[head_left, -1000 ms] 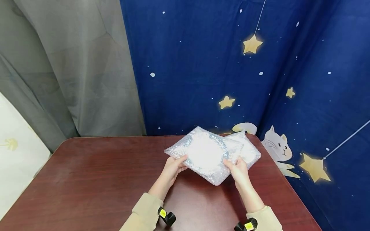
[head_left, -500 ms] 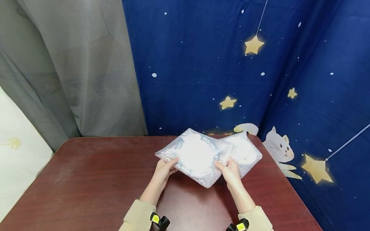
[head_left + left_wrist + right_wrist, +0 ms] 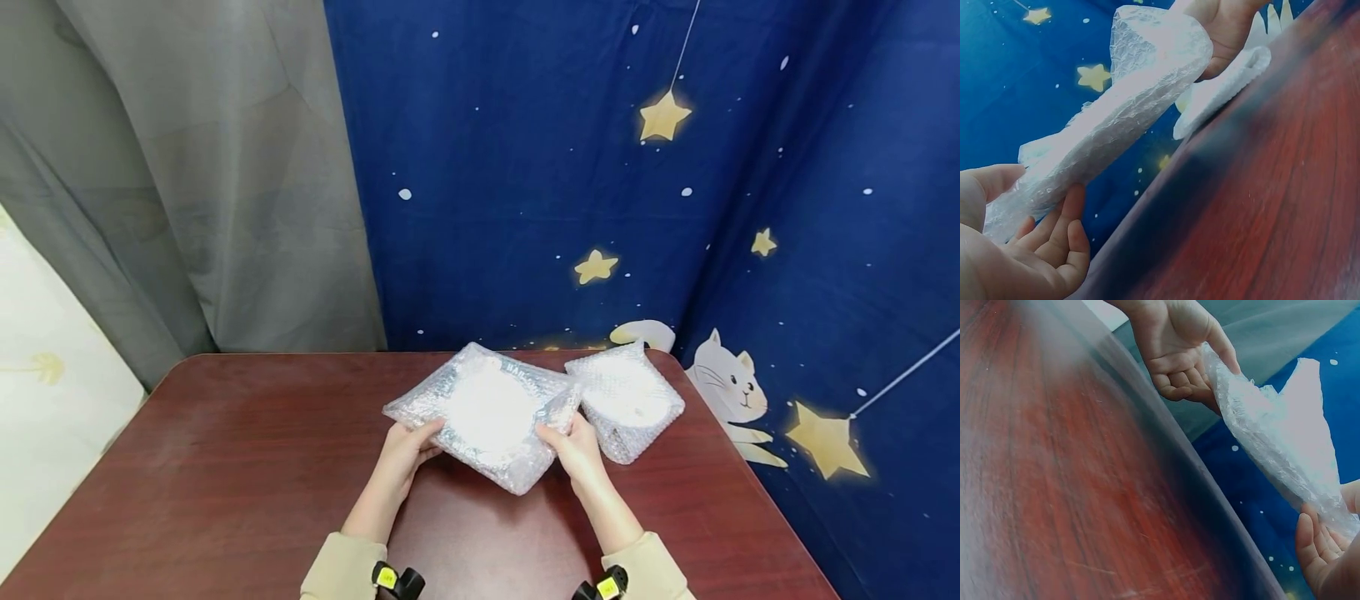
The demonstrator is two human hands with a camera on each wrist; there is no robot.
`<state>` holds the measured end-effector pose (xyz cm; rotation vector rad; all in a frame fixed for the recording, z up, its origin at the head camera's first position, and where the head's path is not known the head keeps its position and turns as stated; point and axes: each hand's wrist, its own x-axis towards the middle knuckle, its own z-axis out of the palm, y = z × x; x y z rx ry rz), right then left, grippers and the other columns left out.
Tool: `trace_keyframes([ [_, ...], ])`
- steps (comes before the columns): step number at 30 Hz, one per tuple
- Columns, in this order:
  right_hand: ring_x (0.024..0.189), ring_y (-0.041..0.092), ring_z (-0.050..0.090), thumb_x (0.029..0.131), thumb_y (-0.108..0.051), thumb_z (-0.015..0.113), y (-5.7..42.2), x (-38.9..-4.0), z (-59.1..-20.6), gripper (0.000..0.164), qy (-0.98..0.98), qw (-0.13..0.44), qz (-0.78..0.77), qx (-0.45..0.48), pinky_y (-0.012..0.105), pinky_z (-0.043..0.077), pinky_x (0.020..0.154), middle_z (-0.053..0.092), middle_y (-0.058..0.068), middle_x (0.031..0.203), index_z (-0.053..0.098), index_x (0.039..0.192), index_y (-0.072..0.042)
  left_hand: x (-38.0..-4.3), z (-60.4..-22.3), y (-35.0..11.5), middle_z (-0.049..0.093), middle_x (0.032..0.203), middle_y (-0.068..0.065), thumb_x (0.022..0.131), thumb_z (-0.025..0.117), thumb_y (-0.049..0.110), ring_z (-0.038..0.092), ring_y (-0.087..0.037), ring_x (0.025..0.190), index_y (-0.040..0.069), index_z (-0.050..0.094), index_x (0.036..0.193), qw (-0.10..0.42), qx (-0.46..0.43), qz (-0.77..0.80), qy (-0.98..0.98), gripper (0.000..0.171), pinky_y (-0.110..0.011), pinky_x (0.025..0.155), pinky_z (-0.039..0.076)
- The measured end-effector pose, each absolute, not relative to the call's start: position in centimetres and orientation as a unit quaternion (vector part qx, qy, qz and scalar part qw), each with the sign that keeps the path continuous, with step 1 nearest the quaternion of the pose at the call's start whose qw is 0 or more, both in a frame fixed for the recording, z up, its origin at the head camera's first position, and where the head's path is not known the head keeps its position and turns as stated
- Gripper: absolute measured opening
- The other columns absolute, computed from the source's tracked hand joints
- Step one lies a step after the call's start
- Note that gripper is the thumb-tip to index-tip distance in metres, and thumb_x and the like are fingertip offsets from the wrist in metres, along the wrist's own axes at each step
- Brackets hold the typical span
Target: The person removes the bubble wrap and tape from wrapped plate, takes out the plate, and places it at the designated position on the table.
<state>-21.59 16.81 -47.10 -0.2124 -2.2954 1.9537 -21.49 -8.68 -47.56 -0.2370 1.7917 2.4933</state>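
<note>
A bubble-wrapped package (image 3: 491, 412) is held up over the table, tilted toward the head camera. Glare whitens its round middle, and part of some dark printed lettering shows near the upper right of it. My left hand (image 3: 403, 454) pinches its lower left edge, thumb on top and fingers beneath. On the lower right edge my right hand (image 3: 577, 454) grips it the same way. From the left wrist view the package (image 3: 1104, 131) appears edge-on, well above the tabletop. Behind the right hand lies a second bubble-wrapped package (image 3: 630, 400) on the table.
The reddish-brown wooden table (image 3: 247, 450) extends to both sides, with rounded far corners. A grey curtain (image 3: 217, 183) and a blue star-patterned curtain (image 3: 495, 183) hang right behind its far edge. The second package lies near the far right corner.
Both hands have carried the held package left and slightly nearer. It overlapped the second package in the view before; now more of that one shows beside it.
</note>
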Motion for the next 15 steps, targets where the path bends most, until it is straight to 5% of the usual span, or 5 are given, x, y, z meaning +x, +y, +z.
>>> trace_keyframes([
  [15, 0.071, 0.01, 0.058, 0.08, -0.001, 0.071, 15.1, -21.4, -47.8, 0.036, -0.74, 0.026, 0.67, -0.053, 0.024, 0.05, 0.063, 0.065, 0.005, 0.084, 0.057, 0.111, 0.012, -21.1, -48.8, -10.5, 0.061, 0.073, 0.001, 0.086, 0.068, 0.006, 0.058, -0.008, 0.059, -0.002, 0.054, 0.107, 0.021, -0.101, 0.788, 0.607, 0.027, -0.026, 0.063, 0.052],
])
